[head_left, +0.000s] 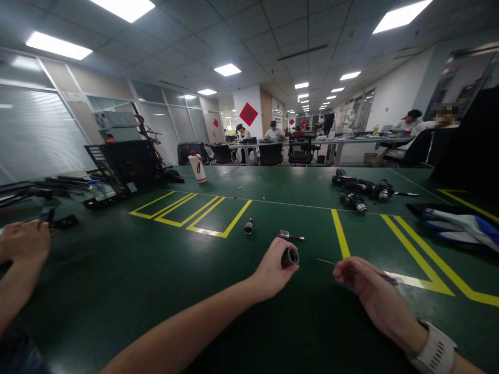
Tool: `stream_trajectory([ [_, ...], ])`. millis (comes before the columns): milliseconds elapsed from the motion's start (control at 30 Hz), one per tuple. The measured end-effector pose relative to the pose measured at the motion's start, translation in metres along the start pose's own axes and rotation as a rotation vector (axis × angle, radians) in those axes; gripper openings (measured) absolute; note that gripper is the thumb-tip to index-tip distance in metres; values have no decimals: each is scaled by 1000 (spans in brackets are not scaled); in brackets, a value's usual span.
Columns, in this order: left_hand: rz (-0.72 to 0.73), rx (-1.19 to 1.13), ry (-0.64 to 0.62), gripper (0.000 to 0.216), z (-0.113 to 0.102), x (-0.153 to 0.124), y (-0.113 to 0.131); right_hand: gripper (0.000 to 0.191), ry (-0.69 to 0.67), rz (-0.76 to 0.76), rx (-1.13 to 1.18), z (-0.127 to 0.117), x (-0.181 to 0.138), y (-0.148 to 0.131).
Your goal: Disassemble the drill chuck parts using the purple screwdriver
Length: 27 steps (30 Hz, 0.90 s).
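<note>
My left hand (275, 267) is closed round a dark, hollow metal socket (290, 257), its open end facing right and towards me. To its right, my right hand (366, 283) pinches a slim screwdriver (326, 261). The thin shaft points left at the socket, with a gap between them; most of the handle is hidden in the palm. Just beyond my left hand lies a socket adapter with a thin shank (290, 235). A smaller metal socket (248, 226) stands on the green table (187, 291) further left.
Power drills (356, 189) lie at the back right, near blue-and-white gloves (460, 226). A white bottle (197, 167) stands at the back, beside a black computer case (128, 169). Another person's hands (25, 244) work at the left edge. Yellow tape (340, 234) marks the table.
</note>
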<state>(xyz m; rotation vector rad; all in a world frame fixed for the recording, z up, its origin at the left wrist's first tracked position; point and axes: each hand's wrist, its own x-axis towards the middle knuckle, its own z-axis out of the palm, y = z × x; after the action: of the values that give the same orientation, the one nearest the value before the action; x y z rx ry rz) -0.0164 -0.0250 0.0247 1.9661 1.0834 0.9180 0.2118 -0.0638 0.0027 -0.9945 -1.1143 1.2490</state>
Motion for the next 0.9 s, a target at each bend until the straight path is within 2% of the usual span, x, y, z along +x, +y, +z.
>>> stream_trajectory([
  [100, 14, 15, 5, 26, 24, 15, -2, 32, 4, 52, 203, -1, 0, -7],
  [200, -15, -42, -40, 26, 37, 23, -8, 31, -41, 64, 229, 4, -2, -10],
  [300, 31, -35, -74, 24, 41, 23, -15, 21, -72, 17, 79, 12, -8, -10],
  [467, 105, 61, -93, 18, 42, 23, -22, 17, -178, -171, -480, 21, -20, -4],
  [567, 152, 133, -94, 16, 44, 24, -25, 14, -217, -300, -683, 23, -26, -2],
  [733, 237, 154, -114, 13, 45, 24, -24, 14, -222, -351, -726, 28, -27, -4],
  [900, 346, 135, -166, 12, 43, 21, -22, 19, -200, -226, -611, 28, -25, -9],
])
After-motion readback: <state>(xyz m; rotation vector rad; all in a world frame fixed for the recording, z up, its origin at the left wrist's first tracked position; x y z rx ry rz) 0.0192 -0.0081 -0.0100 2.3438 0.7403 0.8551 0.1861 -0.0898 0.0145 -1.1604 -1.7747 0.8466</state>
